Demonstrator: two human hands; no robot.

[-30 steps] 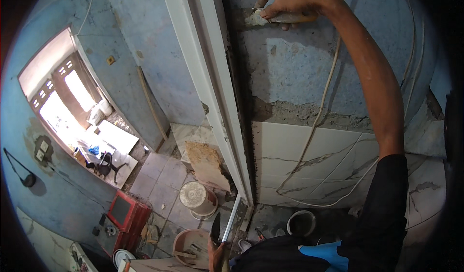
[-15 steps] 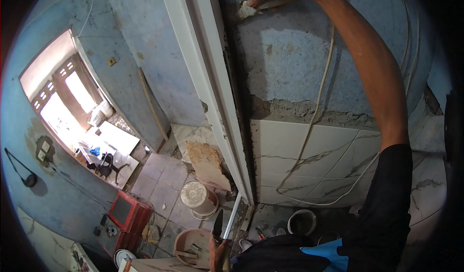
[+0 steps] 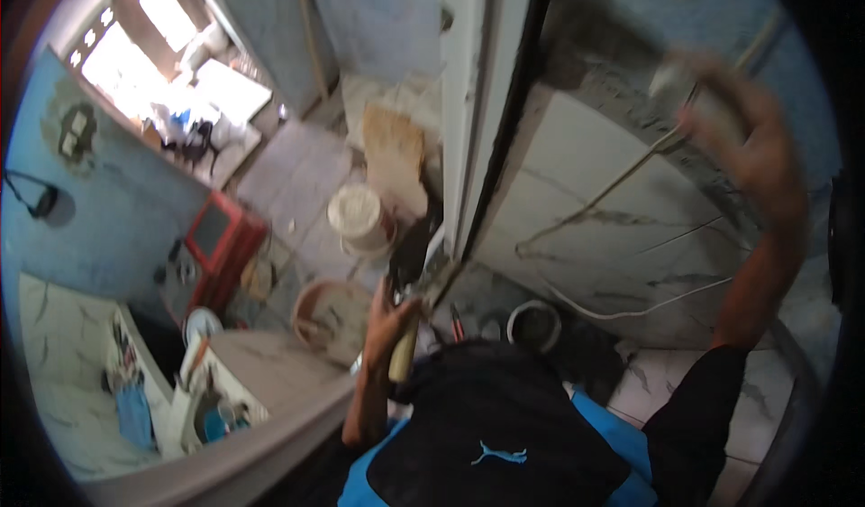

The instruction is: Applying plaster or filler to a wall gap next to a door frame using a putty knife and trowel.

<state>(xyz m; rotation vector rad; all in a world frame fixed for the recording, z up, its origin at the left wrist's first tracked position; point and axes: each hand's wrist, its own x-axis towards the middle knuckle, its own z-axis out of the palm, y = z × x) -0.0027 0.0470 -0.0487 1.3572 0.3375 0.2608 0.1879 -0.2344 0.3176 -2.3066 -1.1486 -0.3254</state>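
My left hand [image 3: 392, 318] grips a tool with a dark trowel blade [image 3: 411, 251] upright above it, near the lower end of the white door frame [image 3: 487, 101]; a pale yellow handle [image 3: 403, 358] shows below the fingers. My right hand [image 3: 739, 128], blurred, is closed around a scraper with a pale, coated tip [image 3: 669, 82], over the wall's rough mortar strip [image 3: 631, 97] above marbled tiles [image 3: 586, 173]. A pale cable [image 3: 595, 200] hangs across those tiles behind it.
An upturned white bucket [image 3: 356, 210], a pink basin [image 3: 315, 309] and a red box [image 3: 212, 246] stand on the floor beside a leaning board [image 3: 396, 155]. A mortar bucket [image 3: 533, 325] sits below the tiles. A cluttered counter [image 3: 194, 390] is lower left; a bright doorway [image 3: 117, 65] is upper left.
My view has tilted down, showing more of my body and the counter. My right hand has come away from the upper wall, moving down and rightward in view with the scraper.
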